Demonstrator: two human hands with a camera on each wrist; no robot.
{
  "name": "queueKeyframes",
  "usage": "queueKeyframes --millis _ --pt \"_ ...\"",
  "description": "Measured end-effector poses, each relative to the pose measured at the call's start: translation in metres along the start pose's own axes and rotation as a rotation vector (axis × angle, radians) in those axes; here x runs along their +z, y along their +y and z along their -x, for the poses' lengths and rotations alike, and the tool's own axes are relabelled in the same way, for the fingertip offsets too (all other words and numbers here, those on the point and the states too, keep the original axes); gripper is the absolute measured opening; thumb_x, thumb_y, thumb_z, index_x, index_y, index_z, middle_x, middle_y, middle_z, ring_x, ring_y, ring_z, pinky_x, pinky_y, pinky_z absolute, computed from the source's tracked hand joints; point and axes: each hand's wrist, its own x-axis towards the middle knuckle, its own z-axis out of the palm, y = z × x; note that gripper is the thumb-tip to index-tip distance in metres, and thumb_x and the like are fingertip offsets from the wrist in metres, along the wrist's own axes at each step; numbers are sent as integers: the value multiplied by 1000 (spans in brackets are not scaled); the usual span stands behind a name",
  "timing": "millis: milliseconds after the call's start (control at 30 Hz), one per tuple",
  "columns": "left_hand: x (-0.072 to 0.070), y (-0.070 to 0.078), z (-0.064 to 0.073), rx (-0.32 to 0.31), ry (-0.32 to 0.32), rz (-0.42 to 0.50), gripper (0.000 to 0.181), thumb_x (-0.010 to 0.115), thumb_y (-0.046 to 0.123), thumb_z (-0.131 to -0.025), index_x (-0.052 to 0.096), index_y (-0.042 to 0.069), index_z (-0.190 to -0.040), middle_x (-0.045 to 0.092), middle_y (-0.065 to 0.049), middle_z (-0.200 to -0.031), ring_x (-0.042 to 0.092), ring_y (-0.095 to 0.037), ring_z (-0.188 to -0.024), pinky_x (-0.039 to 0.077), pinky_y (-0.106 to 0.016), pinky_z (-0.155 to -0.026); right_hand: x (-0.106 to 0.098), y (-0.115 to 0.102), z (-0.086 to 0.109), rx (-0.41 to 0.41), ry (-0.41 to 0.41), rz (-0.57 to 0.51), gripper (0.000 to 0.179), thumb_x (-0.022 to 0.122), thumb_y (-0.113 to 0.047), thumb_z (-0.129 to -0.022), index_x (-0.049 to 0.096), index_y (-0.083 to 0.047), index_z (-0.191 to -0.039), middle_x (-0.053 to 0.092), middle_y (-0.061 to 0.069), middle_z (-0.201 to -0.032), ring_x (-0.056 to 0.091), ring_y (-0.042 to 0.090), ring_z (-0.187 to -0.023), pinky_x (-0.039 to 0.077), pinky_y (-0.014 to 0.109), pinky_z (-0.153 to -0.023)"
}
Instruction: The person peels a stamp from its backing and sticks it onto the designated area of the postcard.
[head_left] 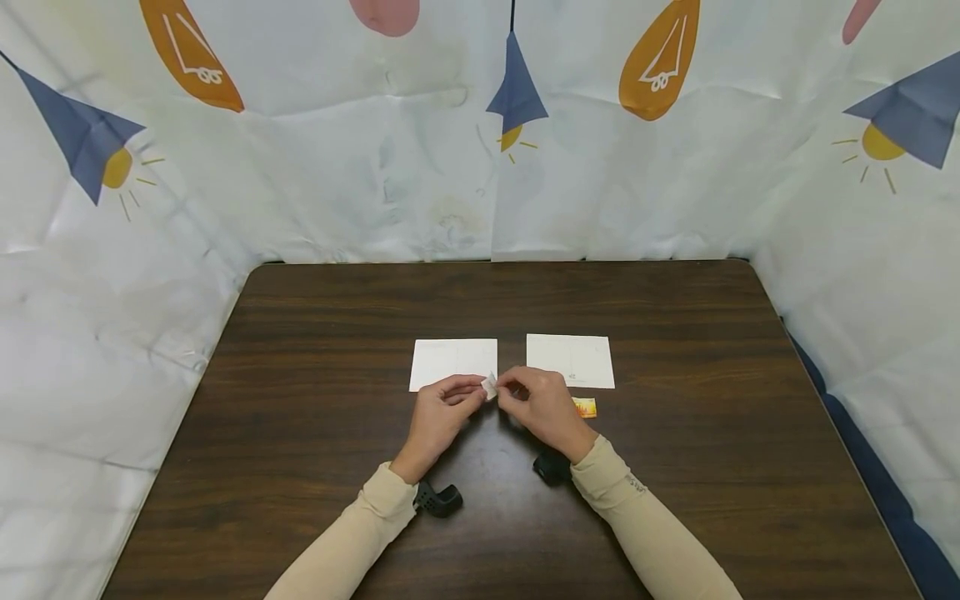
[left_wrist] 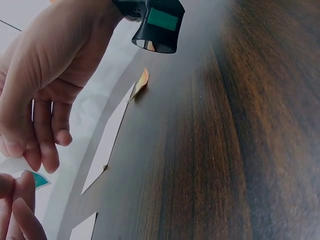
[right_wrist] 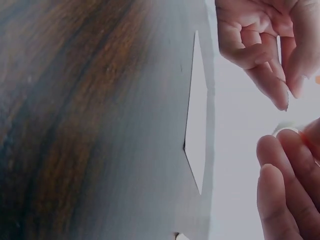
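My left hand pinches a small sticker-like piece, white on the side facing the head camera. In the left wrist view a teal corner of the piece sticks out past the left fingers. My right hand meets it from the other side, thumb and index fingertips together at its edge. A pale curled edge of the piece shows at the right fingertips in the right wrist view. Both hands are raised over the table, in front of two white cards. The right fingers partly hide the piece.
A white card lies behind the left hand, a second white card behind the right. Beside the right hand sits a small yellow-orange piece with a curled edge. The brown wooden table ends at a patterned white curtain.
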Motion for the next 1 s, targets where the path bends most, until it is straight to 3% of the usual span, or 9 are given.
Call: queueKeyframes --millis 333,600,867,1000 --pt "-5 1 -1 -12 11 10 16 76 10 -94 78 5 -109 78 -19 -108 75 -3 -90 60 -17 -76 -2 1 0 129 6 -130 6 74 -5 -90 76 -10 -92 78 3 -84 71 7 -73 63 26 -71" --pt "-10 3 -1 -20 30 29 17 75 10 -94 77 5 -110 77 -20 -108 76 -7 -89 61 -18 -77 -7 1 0 296 4 -308 4 73 -11 -93 75 -8 -94 79 4 -86 73 8 -75 61 20 -71" --pt "-13 4 -1 -39 46 34 16 75 10 -94 77 5 -109 77 -19 -106 75 -6 -86 60 -18 -74 -8 3 -3 402 -10 -454 5 72 -7 -94 75 -4 -97 78 17 -92 77 32 -80 60 17 -71" --pt "-15 3 -1 -41 49 6 16 76 12 -94 77 6 -109 77 -18 -107 75 -6 -89 59 -17 -76 -10 4 -3 437 -11 -508 5 72 -6 -95 74 -1 -97 78 22 -93 76 40 -80 64 29 -72"
